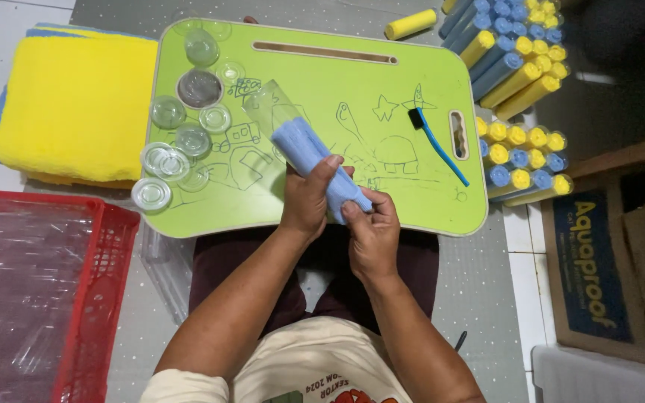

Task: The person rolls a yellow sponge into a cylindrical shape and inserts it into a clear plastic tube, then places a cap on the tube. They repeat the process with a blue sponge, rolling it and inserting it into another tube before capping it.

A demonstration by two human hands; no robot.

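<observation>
We have one view, worn on the head, looking steeply down and close at the green table [382, 82] across the lap, floor all around.

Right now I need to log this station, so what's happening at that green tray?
A person holds a rolled blue cloth in both hands, the left hand around its middle and the right hand at its near end, with a clear tube over the far end. They work above a green lap tray. Clear round caps lie on its left, a blue brush on its right. Filled yellow and blue tubes are stacked beyond.
</observation>
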